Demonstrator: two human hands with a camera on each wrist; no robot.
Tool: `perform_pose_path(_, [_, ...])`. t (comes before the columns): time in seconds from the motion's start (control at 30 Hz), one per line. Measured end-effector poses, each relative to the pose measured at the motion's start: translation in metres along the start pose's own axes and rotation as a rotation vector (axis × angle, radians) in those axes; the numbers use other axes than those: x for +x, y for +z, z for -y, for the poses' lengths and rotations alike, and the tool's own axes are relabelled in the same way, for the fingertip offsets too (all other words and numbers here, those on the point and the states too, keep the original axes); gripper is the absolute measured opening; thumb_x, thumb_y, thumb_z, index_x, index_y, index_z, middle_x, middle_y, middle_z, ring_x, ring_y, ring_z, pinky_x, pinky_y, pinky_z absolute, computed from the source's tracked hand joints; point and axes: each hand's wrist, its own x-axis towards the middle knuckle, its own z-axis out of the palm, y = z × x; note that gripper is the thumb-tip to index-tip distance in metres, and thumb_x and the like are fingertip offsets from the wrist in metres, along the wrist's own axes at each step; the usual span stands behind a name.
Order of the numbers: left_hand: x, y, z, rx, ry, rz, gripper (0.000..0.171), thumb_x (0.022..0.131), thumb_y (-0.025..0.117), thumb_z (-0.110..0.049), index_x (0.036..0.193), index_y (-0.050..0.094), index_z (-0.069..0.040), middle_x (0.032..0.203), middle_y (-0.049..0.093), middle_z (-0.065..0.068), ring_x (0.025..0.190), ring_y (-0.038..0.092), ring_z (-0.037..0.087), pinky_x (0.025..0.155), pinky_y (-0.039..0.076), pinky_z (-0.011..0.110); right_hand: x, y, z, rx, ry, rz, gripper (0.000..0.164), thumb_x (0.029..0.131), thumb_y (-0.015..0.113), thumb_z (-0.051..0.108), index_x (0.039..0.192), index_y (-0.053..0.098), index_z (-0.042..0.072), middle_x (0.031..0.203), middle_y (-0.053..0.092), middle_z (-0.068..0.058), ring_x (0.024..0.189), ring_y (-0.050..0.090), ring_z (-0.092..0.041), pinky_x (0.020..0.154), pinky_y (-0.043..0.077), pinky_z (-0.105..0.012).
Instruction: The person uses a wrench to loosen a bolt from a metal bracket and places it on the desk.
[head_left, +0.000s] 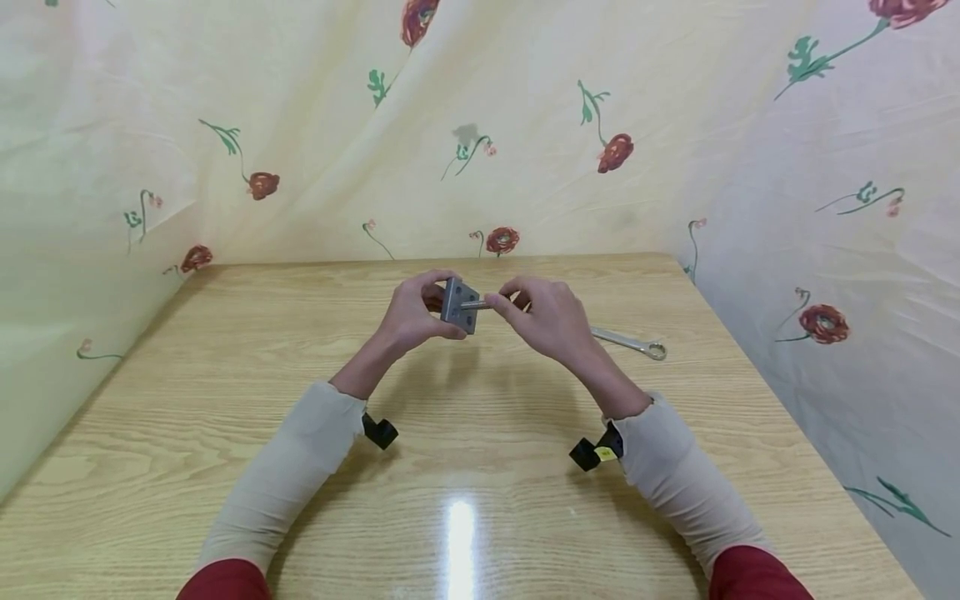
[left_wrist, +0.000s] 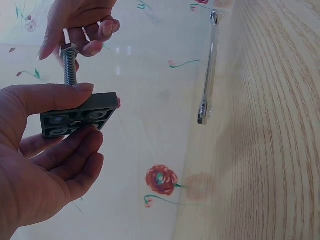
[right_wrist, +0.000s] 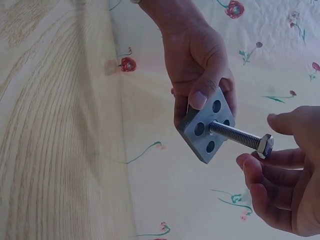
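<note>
My left hand (head_left: 415, 310) grips a square grey metal plate (right_wrist: 204, 142) by its edges, thumb on one side and fingers on the other. The plate has round holes near its corners. From its middle a threaded hex bolt (right_wrist: 237, 136) sticks out toward my right hand (head_left: 542, 315). In the right wrist view the right fingers lie loosely bent beside the bolt's head, a fingertip at or against its underside. The right thumb stands apart from the head. Beyond the right hand, a combination wrench (head_left: 630, 342) lies on the table, partly hidden by that hand in the head view.
The wood-grain table (head_left: 480, 450) spreads below both forearms. A pale curtain with red flowers (head_left: 315, 125) hangs along the back and both sides. Black camera mounts (head_left: 381, 432) stick out inward from both wrists, above the tabletop.
</note>
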Motion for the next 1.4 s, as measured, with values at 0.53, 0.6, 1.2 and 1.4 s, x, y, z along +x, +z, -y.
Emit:
perform_pose_path(0.53, [-0.0011, -0.0011, -0.0022, -0.010, -0.009, 0.000, 0.075, 0.066, 0.088, 0.003, 0.134, 0.058, -0.002, 0.110, 0.073, 0.024, 0.095, 0.067, 0.032, 0.098, 0.054, 0.049, -0.0011, 0.0019, -0.0013, 0.048, -0.188, -0.072, 0.018, 0.088, 0.074, 0.007, 0.106, 0.075, 0.006, 0.098, 0.073, -0.012, 0.069, 0.070, -0.022, 0.062, 0.054, -0.035])
perform_pose_path(0.6, [-0.0010, -0.0010, -0.0020, -0.011, -0.012, 0.001, 0.076, 0.065, 0.088, 0.003, 0.135, 0.058, -0.003, 0.111, 0.073, 0.024, 0.095, 0.067, 0.032, 0.098, 0.054, 0.049, -0.0014, 0.0017, -0.0012, 0.047, -0.190, -0.070, 0.021, 0.087, 0.074, 0.006, 0.108, 0.074, 0.005, 0.100, 0.073, -0.013, 0.069, 0.071, -0.022, 0.062, 0.055, -0.036])
perform_pose_path(1.2, [-0.0009, -0.0005, -0.0019, -0.013, -0.018, 0.005, 0.077, 0.065, 0.088, 0.004, 0.135, 0.057, -0.004, 0.110, 0.073, 0.024, 0.096, 0.068, 0.033, 0.097, 0.055, 0.048, 0.0000, -0.0003, 0.0003, 0.029, -0.090, -0.017, 0.020, 0.096, 0.067, 0.024, 0.105, 0.075, 0.008, 0.090, 0.075, -0.008, 0.063, 0.065, -0.019, 0.056, 0.048, -0.027])
perform_pose_path(1.4, [-0.0008, -0.0012, -0.0021, -0.004, -0.016, -0.002, 0.076, 0.065, 0.089, 0.002, 0.134, 0.058, -0.005, 0.109, 0.073, 0.024, 0.094, 0.068, 0.032, 0.096, 0.055, 0.048, -0.0004, 0.0009, -0.0011, 0.041, -0.171, -0.052, 0.014, 0.090, 0.072, 0.012, 0.104, 0.075, 0.007, 0.095, 0.071, -0.010, 0.064, 0.064, -0.020, 0.058, 0.048, -0.027])
